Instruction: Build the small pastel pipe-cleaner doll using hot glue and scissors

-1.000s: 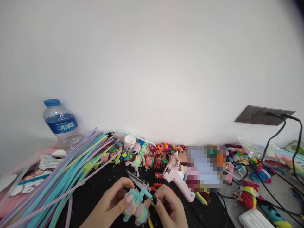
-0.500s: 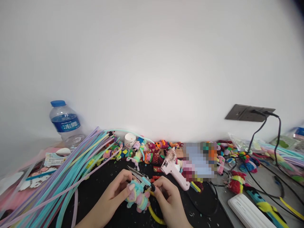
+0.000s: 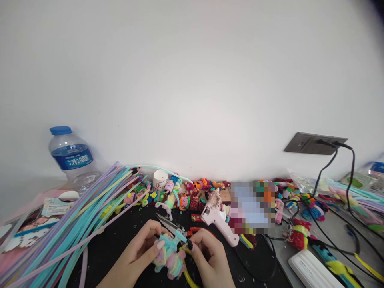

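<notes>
A small pastel pipe-cleaner figure (image 3: 171,262), blue, pink and yellow, is gripped in the closed fingers of my left hand (image 3: 139,250). At its upper right a short light-blue pipe-cleaner end (image 3: 181,236) sticks out. My right hand (image 3: 211,254) is closed in a pinch at that end, its dark-nailed thumb against it. Just behind the figure lie scissors (image 3: 167,223) with the blades pointing up-left. A curved yellow handle (image 3: 190,277) shows beneath the figure, partly hidden.
A pink glue gun (image 3: 221,224) rests on the black mat (image 3: 120,236). Long pastel pipe cleaners (image 3: 78,224) spread on the left, near a water bottle (image 3: 72,156). Finished figures (image 3: 189,200) and a paper cup (image 3: 160,180) line the wall. Cables hang from the wall socket (image 3: 315,143).
Both hands and the figure have shifted slightly left and down in view, and the camera has turned a little. The grip on the figure looks the same.
</notes>
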The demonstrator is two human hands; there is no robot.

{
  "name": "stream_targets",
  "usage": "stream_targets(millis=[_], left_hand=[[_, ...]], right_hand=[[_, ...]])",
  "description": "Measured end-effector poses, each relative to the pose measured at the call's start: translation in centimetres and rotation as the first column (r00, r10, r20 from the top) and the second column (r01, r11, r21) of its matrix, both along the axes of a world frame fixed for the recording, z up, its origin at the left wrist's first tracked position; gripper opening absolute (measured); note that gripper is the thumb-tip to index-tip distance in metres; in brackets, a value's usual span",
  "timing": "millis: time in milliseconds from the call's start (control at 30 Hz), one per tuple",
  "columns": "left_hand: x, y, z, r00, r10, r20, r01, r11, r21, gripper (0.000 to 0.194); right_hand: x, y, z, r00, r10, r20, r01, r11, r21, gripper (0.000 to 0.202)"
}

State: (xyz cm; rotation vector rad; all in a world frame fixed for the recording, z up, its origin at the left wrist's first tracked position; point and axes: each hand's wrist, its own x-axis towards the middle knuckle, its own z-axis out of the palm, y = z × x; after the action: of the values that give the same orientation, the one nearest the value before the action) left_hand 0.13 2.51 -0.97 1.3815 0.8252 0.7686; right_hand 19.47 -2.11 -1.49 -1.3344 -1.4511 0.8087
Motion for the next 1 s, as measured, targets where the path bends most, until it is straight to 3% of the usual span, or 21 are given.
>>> stream_targets(millis=[600, 1000], left_hand=[[-0.05, 0.06, -0.23, 0.998, -0.055, 0.044, 0.055, 0.998, -0.006, 0.018], [0.02, 0.23, -0.55, 0.998, -0.049, 0.032, 0.048, 0.999, 0.022, 0.016]], right_hand=[[0.13, -0.02, -0.29, 1.0, 0.027, 0.01, -0.027, 1.0, -0.012, 0.023], [-0.05, -0.18, 0.42, 0.999, 0.045, -0.03, -0.048, 0.993, -0.104, 0.027]])
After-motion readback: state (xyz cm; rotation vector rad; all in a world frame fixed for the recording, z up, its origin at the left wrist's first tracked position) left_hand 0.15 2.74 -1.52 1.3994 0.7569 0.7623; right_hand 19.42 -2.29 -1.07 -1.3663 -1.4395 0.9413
